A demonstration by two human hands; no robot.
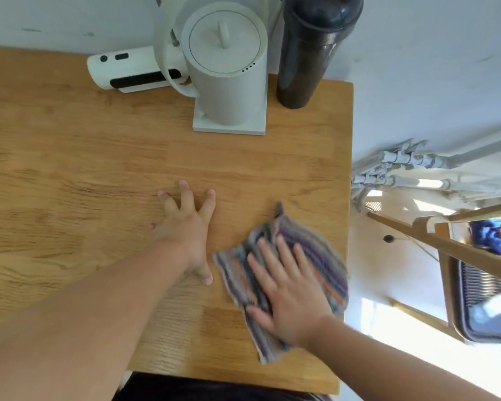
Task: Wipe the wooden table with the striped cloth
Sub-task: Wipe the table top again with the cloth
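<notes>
The striped cloth (pixel 318 264), crumpled and in grey, purple and orange bands, lies on the wooden table (pixel 84 169) near its right edge. My right hand (pixel 287 287) presses flat on the cloth with fingers spread, covering its near-left part. My left hand (pixel 187 227) rests palm down on the bare wood just left of the cloth, fingers splayed and holding nothing.
A white electric kettle (pixel 229 68) on its square base stands at the back of the table. A dark tall bottle (pixel 310 53) is to its right, a white gadget (pixel 128 70) to its left. Right of the table edge are pipes (pixel 402 169) and a wooden chair (pixel 451 256).
</notes>
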